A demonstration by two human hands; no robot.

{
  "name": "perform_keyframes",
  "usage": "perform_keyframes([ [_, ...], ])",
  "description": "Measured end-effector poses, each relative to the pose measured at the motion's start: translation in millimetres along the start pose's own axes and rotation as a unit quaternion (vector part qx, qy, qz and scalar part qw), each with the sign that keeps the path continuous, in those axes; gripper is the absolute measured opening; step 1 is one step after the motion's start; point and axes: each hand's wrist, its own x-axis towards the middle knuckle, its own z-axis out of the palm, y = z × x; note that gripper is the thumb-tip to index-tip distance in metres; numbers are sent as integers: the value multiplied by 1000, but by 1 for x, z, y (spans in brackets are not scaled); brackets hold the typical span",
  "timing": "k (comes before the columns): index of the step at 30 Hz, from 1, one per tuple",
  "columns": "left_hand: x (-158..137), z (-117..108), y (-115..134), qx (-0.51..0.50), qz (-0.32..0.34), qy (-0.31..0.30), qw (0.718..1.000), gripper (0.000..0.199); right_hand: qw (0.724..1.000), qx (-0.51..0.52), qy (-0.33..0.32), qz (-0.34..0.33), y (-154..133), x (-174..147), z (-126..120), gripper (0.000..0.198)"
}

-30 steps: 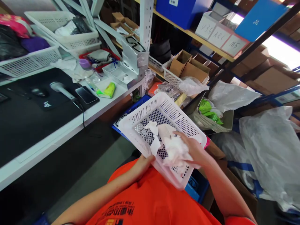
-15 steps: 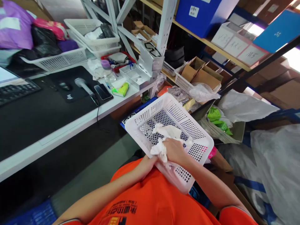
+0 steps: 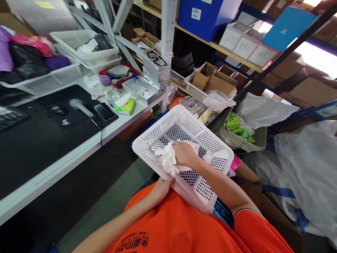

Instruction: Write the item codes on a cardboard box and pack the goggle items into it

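Observation:
A white plastic basket with latticed walls is tilted against the front of my orange shirt. My right hand is inside it, closed around crumpled white tissue that bunches out past the fingers. More white tissue lies on the basket floor beneath that hand, and a small white scrap rests toward the right. My left hand grips the basket's near rim; its fingers are mostly hidden by the rim and the tissue.
Left, a desk carries a microphone, a phone, a mouse and a keyboard. White baskets of goods stand behind. A metal shelf post rises ahead. Cartons and an open box with green packets are at right.
My right hand has moved slightly left and up inside the basket, gathering the tissue into a tighter bunch. The whole view has shifted, so the surroundings sit further left.

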Motion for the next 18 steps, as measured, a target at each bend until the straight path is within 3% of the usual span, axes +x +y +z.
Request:
perform_keyframes([
  [3, 2, -2, 1, -22, 0, -5, 1000, 56, 986, 115, 79, -96, 38, -52, -29, 40],
  [5, 2, -3, 2, -40, -13, -4, 999, 58, 982, 149, 84, -77, 70, -86, -44, 38],
  [6, 3, -3, 2, -45, -17, -2, 999, 58, 989, 133, 62, -34, 85, -100, -46, 40],
  [8, 3, -2, 3, -38, -29, 8, 999, 57, 993, 59, -13, 102, 105, -115, -39, 62],
  [11, 6, 5, 5, 4, -63, 30, 998, 50, 947, -54, -171, 265, 110, -110, -8, 101],
  [12, 8, 8, 6, 19, -71, 29, 997, 46, 933, -67, -213, 283, 107, -104, 4, 101],
  [14, 11, 15, 7, 39, -81, 11, 996, 40, 924, -58, -243, 291, 101, -90, 23, 84],
  [18, 19, 21, 10, 49, -90, -2, 995, 43, 923, -16, -221, 314, 102, -80, 36, 43],
])
